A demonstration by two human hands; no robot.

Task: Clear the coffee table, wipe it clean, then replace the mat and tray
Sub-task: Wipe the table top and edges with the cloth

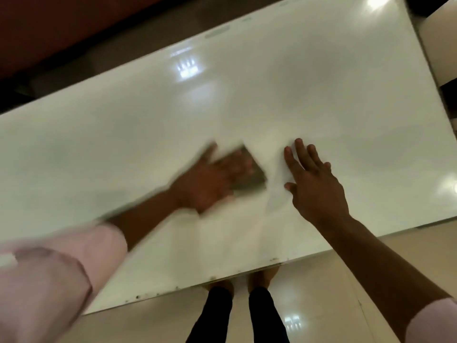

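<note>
Right now my left hand [212, 179] lies flat on a dark cloth [252, 178] at the centre of the frame, pressing it onto the white glossy tabletop [321, 95]; the hand and cloth are smeared by motion blur, so I cannot tell exactly how the fingers lie, though they look spread over the cloth rather than curled round it. My right hand [314, 184] sits just right of the cloth, apart from it, fingers [300, 151] straight and slightly fanned, palm down over the tabletop; whether it touches the surface I cannot tell. Both arms wear pale pink sleeves [57, 276], pushed up on the forearms. Ceiling lights reflect in the tabletop toward the upper centre and upper right of the frame. At the bottom centre, dark trouser legs [237, 315] stand on a beige tiled floor [333, 293] at the tabletop's near edge.
</note>
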